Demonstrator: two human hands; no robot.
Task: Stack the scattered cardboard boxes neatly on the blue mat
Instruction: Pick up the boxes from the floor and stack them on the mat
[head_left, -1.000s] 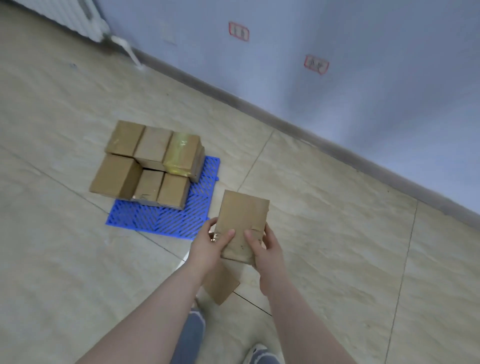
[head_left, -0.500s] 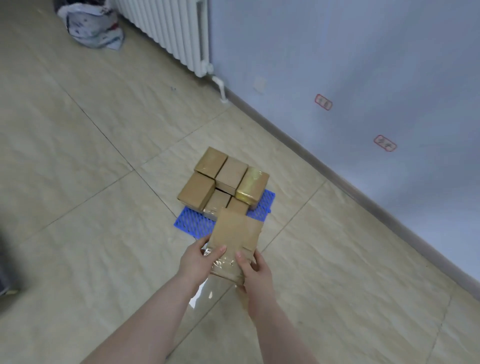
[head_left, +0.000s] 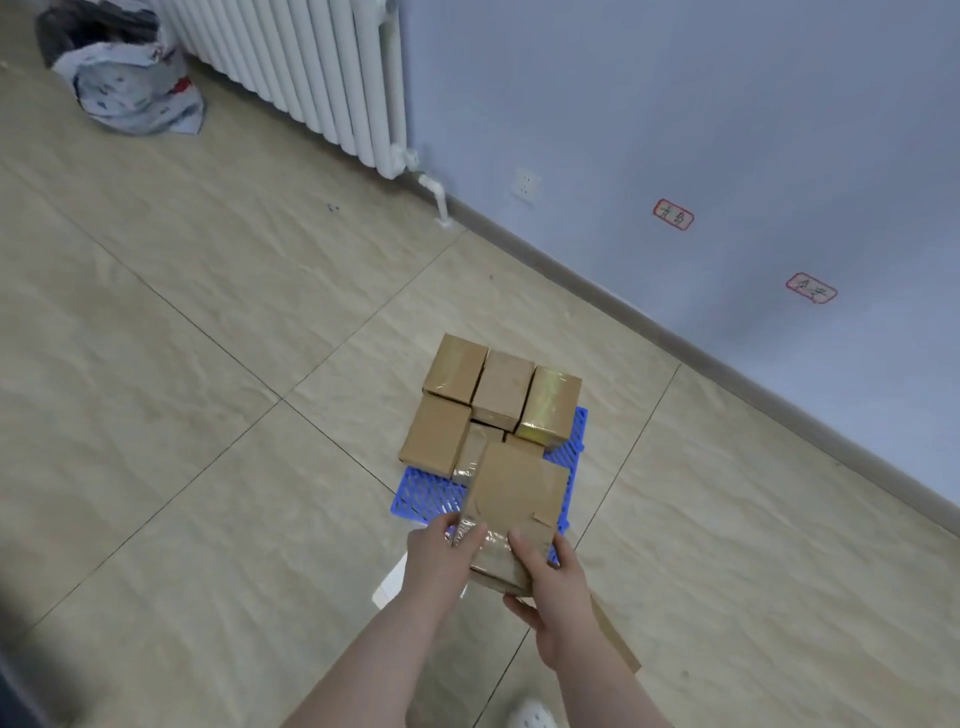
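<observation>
I hold a flat brown cardboard box (head_left: 511, 506) in front of me with both hands. My left hand (head_left: 439, 558) grips its near left corner, thumb on top. My right hand (head_left: 553, 590) grips its near right edge, thumb on top and fingers underneath. Beyond it lies the blue slatted mat (head_left: 428, 496) on the tiled floor. Several brown boxes (head_left: 496, 402) stand packed together on the mat in two rows; the far right one (head_left: 548, 405) is wrapped in shiny tape. The held box hides part of the near row and part of the mat.
A white radiator (head_left: 311, 67) runs along the blue-grey wall at the back, with a crumpled bag (head_left: 130, 83) on the floor to its left. A flat cardboard piece (head_left: 615, 639) lies under my right forearm. My shoe (head_left: 530, 716) shows at the bottom edge.
The view has swung up and back, so the mat and stack now sit straight ahead. The held box has come closer to the mat, now overlapping its near edge.
</observation>
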